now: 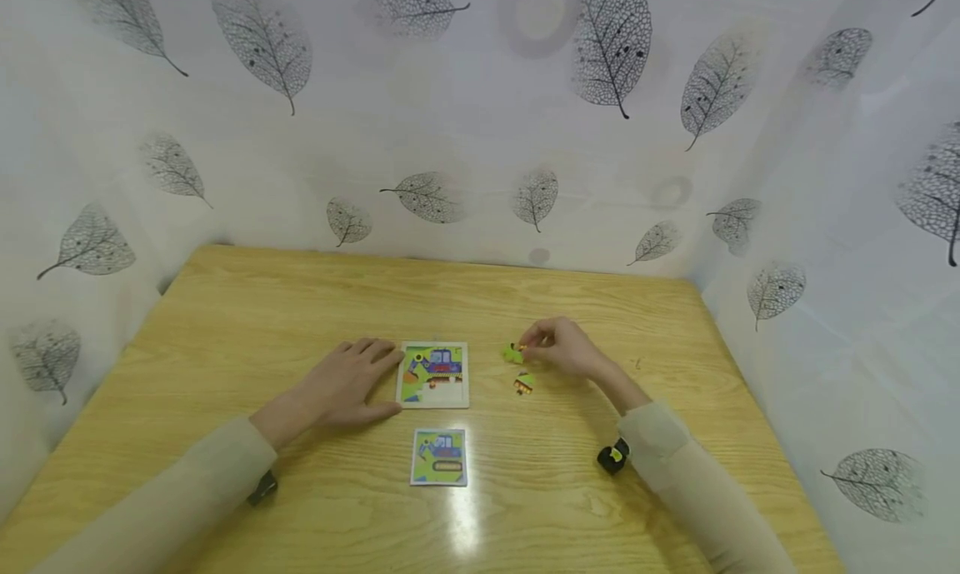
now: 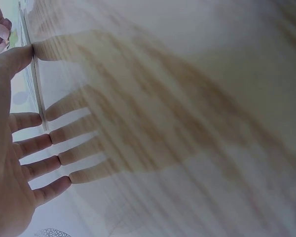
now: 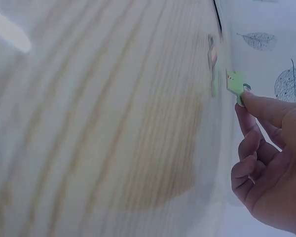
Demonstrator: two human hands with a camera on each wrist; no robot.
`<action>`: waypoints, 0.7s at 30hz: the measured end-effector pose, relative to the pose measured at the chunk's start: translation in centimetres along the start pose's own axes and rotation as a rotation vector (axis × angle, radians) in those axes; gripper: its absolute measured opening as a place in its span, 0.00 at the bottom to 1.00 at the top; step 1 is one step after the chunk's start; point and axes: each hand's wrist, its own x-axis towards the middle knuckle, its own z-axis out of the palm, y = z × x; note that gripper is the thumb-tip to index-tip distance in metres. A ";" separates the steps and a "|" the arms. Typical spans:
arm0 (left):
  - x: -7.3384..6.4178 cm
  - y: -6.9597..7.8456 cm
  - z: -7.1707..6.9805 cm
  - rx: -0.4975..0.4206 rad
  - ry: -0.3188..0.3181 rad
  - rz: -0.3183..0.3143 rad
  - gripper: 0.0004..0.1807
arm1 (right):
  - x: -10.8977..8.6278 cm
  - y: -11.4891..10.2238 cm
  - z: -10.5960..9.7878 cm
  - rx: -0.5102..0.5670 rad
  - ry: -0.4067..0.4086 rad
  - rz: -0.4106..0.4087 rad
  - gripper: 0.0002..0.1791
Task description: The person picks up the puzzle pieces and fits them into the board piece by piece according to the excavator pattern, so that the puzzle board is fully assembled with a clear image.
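A jigsaw puzzle tray (image 1: 399, 395) with a white border lies on the table, its blue digger picture partly filled and a pale gap at the lower right. My left hand (image 1: 341, 386) lies spread at its left side, with thumb and index finger touching the border. Right of the tray, my right hand (image 1: 566, 349) pinches a green puzzle piece (image 3: 235, 83) between thumb and index finger. The right wrist view shows that piece raised off the table. Just below that hand a second puzzle piece (image 1: 523, 383), green and brown, rests on the wood.
A small reference card (image 1: 438, 457) with the same digger picture lies nearer me, below the tray. The wooden table (image 1: 300, 299) meets a curtain (image 1: 465, 141) printed with grey leaves at the back and sides. Dark wrist cameras (image 1: 612, 457) hang under both sleeves.
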 end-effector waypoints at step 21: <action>-0.1 -0.1 0.1 0.009 0.012 0.008 0.45 | 1.1 -5.5 5.7 0.085 -0.108 -0.088 0.07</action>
